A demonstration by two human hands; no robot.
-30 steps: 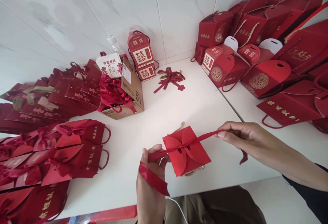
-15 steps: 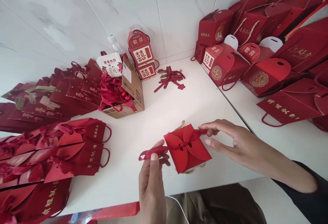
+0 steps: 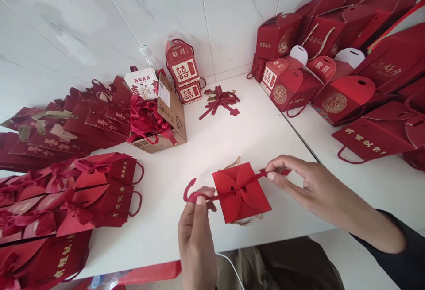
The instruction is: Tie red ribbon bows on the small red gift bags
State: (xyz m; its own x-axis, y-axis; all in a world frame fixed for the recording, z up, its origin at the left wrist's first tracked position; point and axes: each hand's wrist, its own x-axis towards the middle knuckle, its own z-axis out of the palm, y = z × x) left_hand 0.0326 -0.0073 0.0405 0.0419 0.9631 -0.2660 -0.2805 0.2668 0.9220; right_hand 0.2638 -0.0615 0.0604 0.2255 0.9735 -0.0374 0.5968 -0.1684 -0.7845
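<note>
Leftmost, bow-tied red paper boxes (image 3: 113, 212) sit aside, probably to avoid crowding the hands. The left hand (image 3: 198, 232) pinches one end of a dark-red fabric ribbon (image 3: 255, 178), drawn nearly straight across the square red folded-paper box (image 3: 249, 203) on the near white tabletop (image 3: 159, 219); the right hand (image 3: 314, 188) grips the other end between thumb and fingers, apparently for even tension.
</note>
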